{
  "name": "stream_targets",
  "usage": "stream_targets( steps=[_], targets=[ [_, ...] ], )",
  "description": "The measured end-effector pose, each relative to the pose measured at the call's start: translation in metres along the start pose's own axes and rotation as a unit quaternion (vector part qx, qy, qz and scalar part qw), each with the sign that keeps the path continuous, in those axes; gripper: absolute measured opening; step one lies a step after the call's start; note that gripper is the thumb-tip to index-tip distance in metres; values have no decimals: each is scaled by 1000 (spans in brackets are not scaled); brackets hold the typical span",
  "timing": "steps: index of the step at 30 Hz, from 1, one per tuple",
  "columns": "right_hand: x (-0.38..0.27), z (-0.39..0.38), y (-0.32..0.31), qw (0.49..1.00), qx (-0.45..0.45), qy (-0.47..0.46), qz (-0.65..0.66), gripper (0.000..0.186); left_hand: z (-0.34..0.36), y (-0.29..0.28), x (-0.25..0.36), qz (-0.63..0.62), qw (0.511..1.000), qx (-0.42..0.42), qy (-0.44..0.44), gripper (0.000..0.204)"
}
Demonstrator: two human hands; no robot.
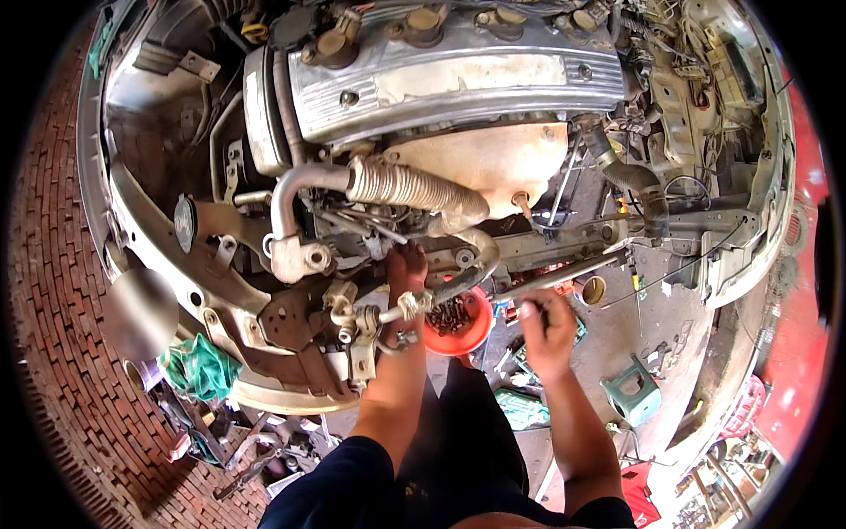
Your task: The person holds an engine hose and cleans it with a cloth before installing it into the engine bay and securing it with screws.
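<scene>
My left hand (407, 266) reaches into the car's engine bay, beside a metal pipe with a ribbed sleeve (414, 187). Its fingertips are partly lost among dark parts below the engine, so their grip is unclear. My left forearm passes behind a pipe fitting (412, 305) joined to a curved hose (480, 260). My right hand (548, 331) is closed, fingers curled, just below a long metal bar (564, 275). Whatever it may hold is hidden. Between my arms, an orange-red bowl (480, 328) holds several dark bolts or similar small metal parts.
The engine's silver cover (458, 84) and a tan heat shield (493, 163) lie ahead. A green stool (633, 392) and a green tool case (522, 409) are on the floor to the right. A green cloth (201, 366) and scattered parts lie left, by brick paving (53, 220).
</scene>
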State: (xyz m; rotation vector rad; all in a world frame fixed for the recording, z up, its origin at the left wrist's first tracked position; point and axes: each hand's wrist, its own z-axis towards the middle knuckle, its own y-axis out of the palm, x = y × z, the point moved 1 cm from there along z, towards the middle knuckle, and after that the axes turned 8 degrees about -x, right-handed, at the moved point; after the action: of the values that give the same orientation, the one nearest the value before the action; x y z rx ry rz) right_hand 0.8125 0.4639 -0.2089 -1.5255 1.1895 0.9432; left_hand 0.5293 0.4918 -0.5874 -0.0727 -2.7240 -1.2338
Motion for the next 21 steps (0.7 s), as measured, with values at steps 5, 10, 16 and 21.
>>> stream_targets(
  steps=[5,10,16,21],
  targets=[
    [-38,13,7,996,34,-73,27,13,-10,4,-11,30,999,-11,5,28],
    [-46,-4,28,990,-41,-100,91,14,-31,17,-50,28,999,-17,-11,32],
    [14,-42,7,999,-29,-24,29,12,-2,24,-7,75,989,-126,-20,34],
    [91,-106,-19,990,20,127,51,11,-3,55,4,84,996,-23,33,30]
  ],
)
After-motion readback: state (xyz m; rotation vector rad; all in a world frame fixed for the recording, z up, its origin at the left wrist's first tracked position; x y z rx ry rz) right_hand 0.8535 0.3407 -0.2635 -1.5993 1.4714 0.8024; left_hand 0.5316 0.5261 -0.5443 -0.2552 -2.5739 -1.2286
